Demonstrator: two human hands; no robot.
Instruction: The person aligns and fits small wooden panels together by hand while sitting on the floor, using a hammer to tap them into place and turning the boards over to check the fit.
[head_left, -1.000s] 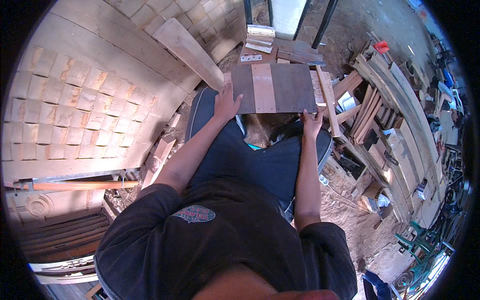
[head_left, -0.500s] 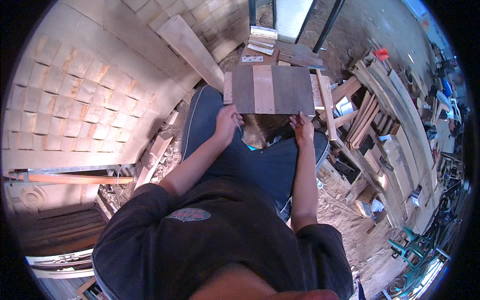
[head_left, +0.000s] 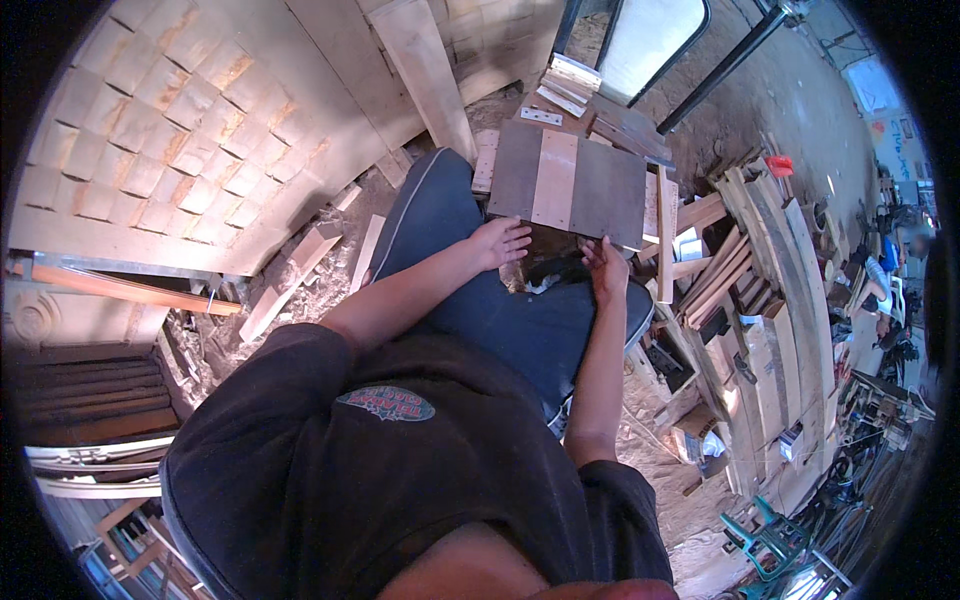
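A flat panel of dark boards (head_left: 612,187) with a pale strip (head_left: 555,180) down its middle lies in front of my knees, on a low wooden support. Small dark dots mark the strip's near end. My left hand (head_left: 500,243) is just below the panel's near left corner, palm partly up, fingers stretched out and holding nothing. At the near right edge is my right hand (head_left: 606,268), its fingers bent and loosely apart, tips close to the edge. Whether they touch it is hard to tell. Shadow covers the space under the panel.
Short pale wood pieces (head_left: 568,84) are stacked beyond the panel. A narrow upright-lying strip (head_left: 665,235) flanks its right side. Long planks (head_left: 785,270) and offcuts spread at the right. A woven-pattern wooden panel (head_left: 170,110) leans at the left, beside a long board (head_left: 425,70).
My left hand has gone from loosely curled to fingers spread, shifting right along the near edge. The head view has turned, so the panel appears tilted and farther right. My right hand stays by its corner.
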